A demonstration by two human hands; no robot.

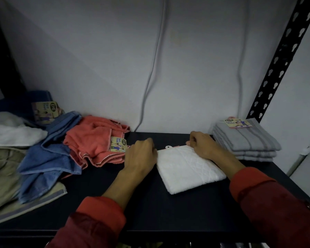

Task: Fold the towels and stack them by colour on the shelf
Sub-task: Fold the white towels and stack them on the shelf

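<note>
Red sleeves reach in from the near edge over the dark shelf board (150, 208). Between my hands lies the folded white towel (188, 169), flat on the board and turned a little askew. My left hand (140, 156) sits at its left edge, fingers curled down over the far left corner; whether they pinch the cloth I cannot tell. My right hand (202, 145) rests on the far right corner, fingers bent and gripping the towel's edge next to a small pale hang tab (168, 147).

Left of my left hand lies a loose heap: a crumpled coral towel (93, 142) with a "Face Towel" label (118, 144), a blue towel (50, 156) overlapping it, an olive towel (2, 172) under that, and white cloth (13, 131) behind. Right of my right hand, just apart from it, stands a neat stack of grey towels (247, 140) with a label on top. Farther back, a navy towel (39, 97) leans by the wall, where two grey cables (150, 76) hang, and a black slotted upright (279, 59) rises at right.
</note>
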